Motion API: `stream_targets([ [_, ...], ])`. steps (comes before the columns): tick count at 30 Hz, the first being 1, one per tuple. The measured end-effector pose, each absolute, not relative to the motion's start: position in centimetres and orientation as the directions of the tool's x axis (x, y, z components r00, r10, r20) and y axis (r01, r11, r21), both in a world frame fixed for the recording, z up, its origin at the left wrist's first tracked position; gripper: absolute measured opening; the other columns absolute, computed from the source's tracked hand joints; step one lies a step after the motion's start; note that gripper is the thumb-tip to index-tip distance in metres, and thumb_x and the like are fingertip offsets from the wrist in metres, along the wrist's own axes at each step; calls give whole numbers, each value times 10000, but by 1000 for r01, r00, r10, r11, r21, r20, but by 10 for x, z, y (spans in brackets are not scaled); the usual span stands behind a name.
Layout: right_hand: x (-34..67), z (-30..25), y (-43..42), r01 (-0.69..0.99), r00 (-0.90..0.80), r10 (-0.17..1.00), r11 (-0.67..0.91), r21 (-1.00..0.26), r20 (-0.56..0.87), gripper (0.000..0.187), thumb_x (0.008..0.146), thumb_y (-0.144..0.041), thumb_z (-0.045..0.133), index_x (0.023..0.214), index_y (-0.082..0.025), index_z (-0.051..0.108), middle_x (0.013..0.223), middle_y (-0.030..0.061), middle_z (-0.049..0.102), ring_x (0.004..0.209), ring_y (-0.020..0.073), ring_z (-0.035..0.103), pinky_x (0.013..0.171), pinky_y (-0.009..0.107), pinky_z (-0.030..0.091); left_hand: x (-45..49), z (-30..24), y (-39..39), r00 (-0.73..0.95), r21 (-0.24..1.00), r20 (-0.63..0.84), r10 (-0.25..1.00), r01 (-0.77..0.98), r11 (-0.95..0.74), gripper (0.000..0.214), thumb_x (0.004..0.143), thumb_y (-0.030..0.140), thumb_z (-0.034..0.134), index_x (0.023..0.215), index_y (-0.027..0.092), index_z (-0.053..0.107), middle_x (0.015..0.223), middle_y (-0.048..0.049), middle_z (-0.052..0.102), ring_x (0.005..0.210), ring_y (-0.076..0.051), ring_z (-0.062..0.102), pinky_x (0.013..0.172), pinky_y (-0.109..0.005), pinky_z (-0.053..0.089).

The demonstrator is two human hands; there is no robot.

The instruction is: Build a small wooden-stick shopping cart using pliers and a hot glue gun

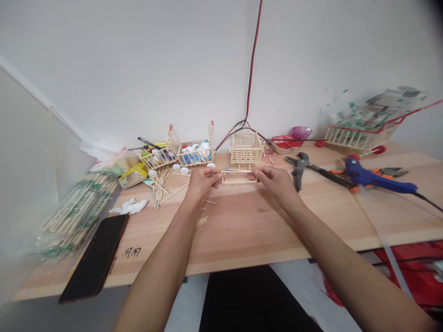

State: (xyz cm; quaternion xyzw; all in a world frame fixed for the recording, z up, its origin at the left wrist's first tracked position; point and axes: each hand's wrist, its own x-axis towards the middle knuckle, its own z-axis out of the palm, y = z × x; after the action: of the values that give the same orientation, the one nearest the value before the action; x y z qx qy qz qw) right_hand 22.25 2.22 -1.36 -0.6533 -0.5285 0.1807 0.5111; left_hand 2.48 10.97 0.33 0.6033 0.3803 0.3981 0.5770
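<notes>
Between my two hands is a small rectangular frame of thin wooden sticks (238, 181), held just over the table. My left hand (203, 182) pinches its left end with thumb and fingers. At the opposite end, my right hand (273, 180) grips the frame the same way. Right behind it stands a little cart body made of sticks (246, 148), with woven slats on its front. Loose cut sticks (161, 184) lie left of my left hand, and a few short pieces (201, 221) rest nearer to me.
A blue hot glue gun (380, 180), pliers (392, 172) and a dark cutter tool (301, 168) lie right. Filled stick carts (196, 152) stand behind left; a larger cart (360, 138) is back right. Bagged chopsticks (83, 207) and a black phone (95, 258) lie left.
</notes>
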Motion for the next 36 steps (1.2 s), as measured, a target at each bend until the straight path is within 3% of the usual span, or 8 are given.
stream_targets([
  [5, 224, -10, 22, 453, 400, 879, 56, -890, 259, 334, 808, -428, 547, 695, -141, 677, 627, 4, 593, 524, 105, 414, 527, 244, 303, 22, 5, 113, 391, 997, 56, 918, 20, -70, 232, 641, 275, 745, 805, 113, 727, 631, -27, 648, 557, -96, 552, 516, -210, 423],
  [9, 226, -10, 22, 443, 410, 873, 62, -894, 264, 352, 810, -449, 547, 712, -140, 685, 642, 5, 596, 513, 97, 393, 515, 243, 294, 20, 7, 115, 370, 995, 22, 929, 82, -56, 262, 610, 228, 759, 851, 129, 737, 699, -33, 680, 532, -79, 525, 490, -199, 394],
  [17, 228, -11, 24, 435, 422, 867, 61, -898, 264, 360, 799, -462, 552, 702, -144, 688, 626, 14, 602, 516, 103, 416, 505, 241, 313, 9, 20, 117, 445, 984, -30, 895, 173, -53, 242, 553, 188, 779, 786, 141, 736, 638, -21, 649, 545, -94, 521, 489, -197, 391],
  [24, 234, -17, 27, 411, 408, 875, 77, -908, 259, 370, 796, -487, 557, 703, -155, 691, 643, 25, 624, 561, 124, 485, 514, 242, 337, 2, 18, 124, 380, 839, 213, 900, 400, -368, 34, 566, 163, 733, 562, 172, 701, 588, -13, 659, 597, -136, 546, 579, -224, 375],
  [27, 238, -22, 31, 358, 419, 874, 90, -929, 246, 398, 791, -524, 559, 703, -158, 688, 689, 36, 649, 565, 123, 490, 502, 239, 333, 0, 18, 126, 332, 857, 237, 913, 372, -357, 97, 558, 129, 720, 642, 176, 727, 631, -13, 672, 610, -139, 561, 613, -230, 393],
  [31, 241, -24, 31, 314, 433, 874, 82, -946, 220, 407, 781, -542, 571, 712, -159, 689, 695, 26, 644, 518, 101, 431, 489, 239, 314, -6, 26, 126, 114, 898, 293, 949, 309, -314, 158, 595, 95, 615, 682, 171, 723, 645, -3, 656, 573, -113, 517, 584, -219, 380],
  [33, 239, -22, 30, 309, 429, 878, 77, -948, 211, 403, 781, -538, 574, 705, -158, 686, 676, 20, 636, 502, 95, 410, 479, 237, 297, -7, 29, 126, 96, 952, 232, 968, 184, -246, 148, 622, 121, 561, 661, 162, 699, 638, -5, 642, 563, -101, 507, 553, -206, 370],
  [36, 237, -19, 29, 300, 427, 881, 78, -951, 206, 386, 776, -524, 585, 706, -158, 688, 675, 25, 643, 519, 103, 444, 472, 233, 299, -4, 29, 123, 201, 995, 85, 976, -66, -73, 105, 623, 154, 557, 659, 150, 655, 652, -10, 637, 573, -89, 535, 546, -195, 388],
])
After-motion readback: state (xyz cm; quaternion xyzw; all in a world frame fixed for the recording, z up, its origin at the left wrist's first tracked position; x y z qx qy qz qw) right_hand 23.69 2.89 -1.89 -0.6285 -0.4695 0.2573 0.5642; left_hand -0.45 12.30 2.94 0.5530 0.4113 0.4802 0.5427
